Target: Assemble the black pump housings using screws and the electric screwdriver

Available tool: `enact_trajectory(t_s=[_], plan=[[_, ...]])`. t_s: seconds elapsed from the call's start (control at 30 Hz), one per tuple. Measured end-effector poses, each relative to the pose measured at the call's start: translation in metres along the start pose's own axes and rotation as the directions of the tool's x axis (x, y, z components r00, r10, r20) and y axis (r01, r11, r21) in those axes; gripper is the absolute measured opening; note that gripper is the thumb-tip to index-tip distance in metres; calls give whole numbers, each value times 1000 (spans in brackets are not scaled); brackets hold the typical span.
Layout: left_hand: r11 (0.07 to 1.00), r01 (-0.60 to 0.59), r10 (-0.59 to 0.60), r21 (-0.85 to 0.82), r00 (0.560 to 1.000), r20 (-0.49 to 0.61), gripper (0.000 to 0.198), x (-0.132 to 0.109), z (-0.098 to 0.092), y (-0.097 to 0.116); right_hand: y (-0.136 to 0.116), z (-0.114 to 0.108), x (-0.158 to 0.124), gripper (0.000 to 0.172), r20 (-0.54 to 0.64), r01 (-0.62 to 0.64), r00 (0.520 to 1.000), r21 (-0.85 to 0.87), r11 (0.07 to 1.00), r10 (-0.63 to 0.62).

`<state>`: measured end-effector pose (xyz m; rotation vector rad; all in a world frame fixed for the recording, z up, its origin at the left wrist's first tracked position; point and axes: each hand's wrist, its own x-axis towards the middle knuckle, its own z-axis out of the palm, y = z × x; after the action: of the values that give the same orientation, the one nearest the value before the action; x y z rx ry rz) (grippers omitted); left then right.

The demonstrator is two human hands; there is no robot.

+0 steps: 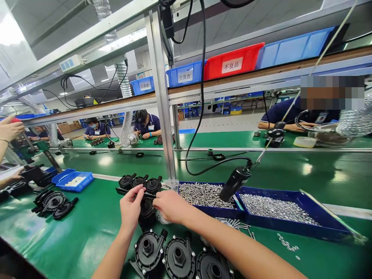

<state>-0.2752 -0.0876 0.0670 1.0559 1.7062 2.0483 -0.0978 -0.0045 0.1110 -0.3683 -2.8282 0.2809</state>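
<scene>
My left hand (131, 206) has its thumb and forefinger pinched together beside a black pump housing (147, 208). On the other side of this housing is my right hand (170, 206), fingers curled in and closed at the tips. Whatever either pinch holds is too small or hidden. More black pump housings (153, 184) stand in a row just behind my hands. Nearest me, several pump housings (179, 255) with a central spout and bright screws round the rim sit side by side, partly covered by my right forearm.
Blue bins of screws (200, 193) and nuts (276, 207) lie to the right; loose screws (232, 223) and nuts (286, 243) are nearby. A black corded tool (236, 182) hangs over the screws. Left are a blue tray (77, 182) and co-worker's hands (8, 130). A metal post (161, 93) rises ahead.
</scene>
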Motion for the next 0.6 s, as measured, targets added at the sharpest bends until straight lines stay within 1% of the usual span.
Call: enact_trajectory(t_s=[0.1, 0.23, 0.33, 0.47, 0.6], plan=[[999, 42, -42, -29, 999, 7, 55, 2, -1, -3, -8, 1, 6, 13, 85, 75, 995, -174, 982, -61], [995, 73, -72, -64, 997, 23, 55, 1, -2, -2, -19, -4, 11, 19, 119, 135, 987, -294, 946, -104], [995, 71, -69, -64, 997, 33, 54, 1, -2, -1, -25, -6, 12, 20, 131, 167, 983, -332, 928, -129], [995, 74, -70, -64, 996, 59, 55, 2, -1, -2, -30, -7, 13, 20, 142, 169, 982, -361, 917, -125], [999, 28, -25, -45, 998, 66, 58, 2, -1, -4, -34, -6, 16, 20, 173, 195, 975, -346, 918, -142]])
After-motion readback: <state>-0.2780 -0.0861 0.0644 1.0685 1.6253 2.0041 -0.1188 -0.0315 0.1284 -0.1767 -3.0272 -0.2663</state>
